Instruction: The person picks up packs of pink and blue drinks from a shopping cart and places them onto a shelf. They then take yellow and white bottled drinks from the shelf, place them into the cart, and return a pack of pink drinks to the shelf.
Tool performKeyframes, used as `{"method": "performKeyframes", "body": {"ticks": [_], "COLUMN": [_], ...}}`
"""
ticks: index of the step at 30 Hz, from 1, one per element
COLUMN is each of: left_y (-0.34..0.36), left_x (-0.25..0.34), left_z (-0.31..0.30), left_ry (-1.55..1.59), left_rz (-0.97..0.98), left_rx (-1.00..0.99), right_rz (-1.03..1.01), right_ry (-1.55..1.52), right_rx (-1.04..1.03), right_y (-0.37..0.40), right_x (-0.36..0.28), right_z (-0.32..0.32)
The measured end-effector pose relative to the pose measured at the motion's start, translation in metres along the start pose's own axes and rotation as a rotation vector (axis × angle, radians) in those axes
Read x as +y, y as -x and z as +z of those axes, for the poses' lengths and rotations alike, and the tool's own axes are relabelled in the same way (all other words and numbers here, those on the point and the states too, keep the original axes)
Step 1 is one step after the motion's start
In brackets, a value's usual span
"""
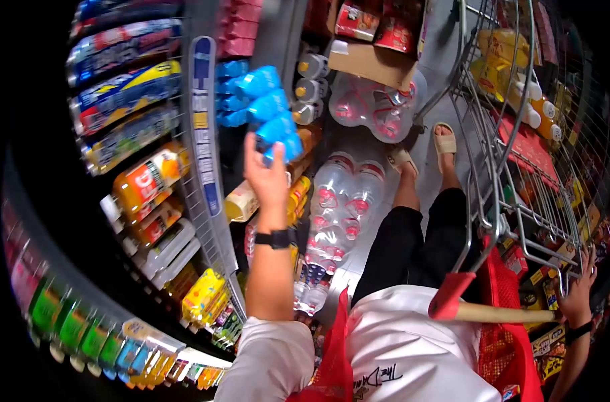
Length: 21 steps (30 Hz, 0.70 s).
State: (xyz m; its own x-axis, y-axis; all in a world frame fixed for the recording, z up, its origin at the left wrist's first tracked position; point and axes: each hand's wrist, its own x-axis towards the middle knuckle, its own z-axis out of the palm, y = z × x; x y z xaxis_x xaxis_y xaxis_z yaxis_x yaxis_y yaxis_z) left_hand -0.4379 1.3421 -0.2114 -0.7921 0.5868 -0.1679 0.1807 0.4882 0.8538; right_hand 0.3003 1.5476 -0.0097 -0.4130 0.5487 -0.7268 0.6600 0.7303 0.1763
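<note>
My left hand (266, 175) is closed on one end of a blue multi-pack (270, 110) of wrapped drinks, raised in front of the shelf. More blue packs (231, 94) of the same kind sit just behind it. My right hand (578, 288) is at the near corner of a metal shopping cart (496, 194), its fingers around the frame beside the tan handle bar (506, 313) with a red end. The right fingers are small and partly blurred at the edge of the view. What the individual drinks are is not legible.
Shelves of bottles (134, 181) line the left side. Shrink-wrapped large bottles (342, 208) and an open carton (372, 63) with red packs stand on the floor. Yellow goods (499, 60) lie in the cart. A red mesh bag (506, 348) hangs by my body.
</note>
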Motion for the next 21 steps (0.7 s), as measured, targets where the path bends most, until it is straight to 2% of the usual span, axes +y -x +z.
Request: {"method": "performKeyframes", "body": {"ticks": [1,2,4,6,8,10,11,12,13,17,18,19,21], "left_y": [-0.021,-0.039,-0.076,-0.101,-0.119,-0.13,-0.138,-0.144,-0.144,-0.128,-0.127,-0.127,-0.128], "left_x": [-0.009,-0.017,-0.043,-0.071,-0.102,-0.121,-0.125,-0.117,-0.11,-0.091,-0.092,-0.092,-0.087], "left_z": [-0.004,-0.011,-0.022,-0.026,-0.024,-0.02,-0.026,-0.026,-0.023,0.002,0.002,0.004,0.012], "left_ry": [-0.153,-0.313,-0.183,-0.24,-0.238,-0.225,-0.34,-0.453,-0.54,-1.111,-1.126,-1.136,-1.151], "left_rz": [0.115,0.227,0.13,0.036,0.048,0.095,0.184,0.277,0.146,0.18,0.153,0.127,0.073], "left_rx": [0.037,0.072,0.027,-0.005,-0.04,0.056,0.095,0.136,0.247,0.488,0.501,0.512,0.532], "right_rz": [0.035,-0.011,-0.091,-0.061,-0.022,0.0,0.008,0.017,0.028,0.079,0.088,0.004,0.045], "right_ry": [-0.02,0.045,0.15,0.11,0.061,0.037,0.025,0.014,0.001,-0.068,-0.083,0.005,-0.05], "right_rx": [-0.063,-0.026,0.017,-0.012,-0.05,-0.064,-0.073,-0.075,-0.082,-0.132,-0.141,-0.104,-0.115], "right_y": [0.003,0.002,0.002,0.003,0.004,0.005,0.005,0.004,0.004,0.003,-0.001,-0.002,-0.005], "right_x": [0.004,0.003,0.003,0.006,0.007,0.006,0.006,0.006,0.005,0.004,0.003,0.0,-0.007], "right_z": [-0.002,-0.006,-0.009,-0.006,-0.007,-0.009,-0.011,-0.011,-0.012,-0.015,-0.015,-0.015,-0.021]}}
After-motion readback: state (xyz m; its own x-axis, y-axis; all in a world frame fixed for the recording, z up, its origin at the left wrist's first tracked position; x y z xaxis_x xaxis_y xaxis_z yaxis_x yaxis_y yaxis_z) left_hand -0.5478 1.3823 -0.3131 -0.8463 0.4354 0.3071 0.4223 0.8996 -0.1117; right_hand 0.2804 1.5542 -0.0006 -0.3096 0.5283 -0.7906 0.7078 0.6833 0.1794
